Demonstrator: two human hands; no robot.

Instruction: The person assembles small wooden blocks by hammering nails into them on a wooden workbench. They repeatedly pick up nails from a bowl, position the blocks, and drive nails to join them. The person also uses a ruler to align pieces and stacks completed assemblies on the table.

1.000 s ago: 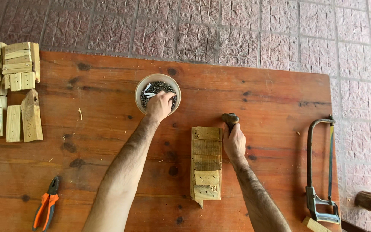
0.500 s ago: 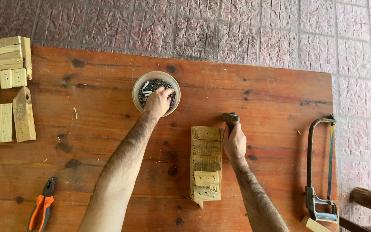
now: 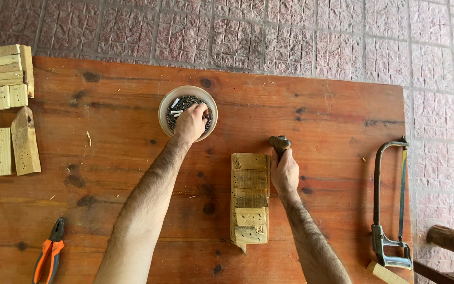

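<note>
We find the left hand (image 3: pixel 191 122) inside the round pale bowl (image 3: pixel 165 108), fingers curled down among the dark nails (image 3: pixel 177 105); whether it has pinched any we cannot tell. The bowl sits near the centre of the wooden table (image 3: pixel 106 221), toward 12 o'clock, and holds a loose heap of nails with a few lighter ones at its 10 o'clock rim.

The right hand (image 3: pixel 285 171) is closed around a hammer (image 3: pixel 279 142), whose dark head protrudes at the 12 o'clock side of the fist. It rests just beside the slatted wooden assembly (image 3: pixel 250 197), on its 3 o'clock edge.

Risks, as we judge them: nail points may prick the fingers groping in the heap; a sideways pull could tip the light bowl and scatter nails; the hammer head could knock the unclamped assembly out of position.

Farther out: stacked wooden offcuts (image 3: pixel 6 115) at 9 o'clock, orange-handled pliers (image 3: pixel 48 255) at 7 o'clock, a hacksaw (image 3: pixel 390 200) at 4 o'clock.
</note>
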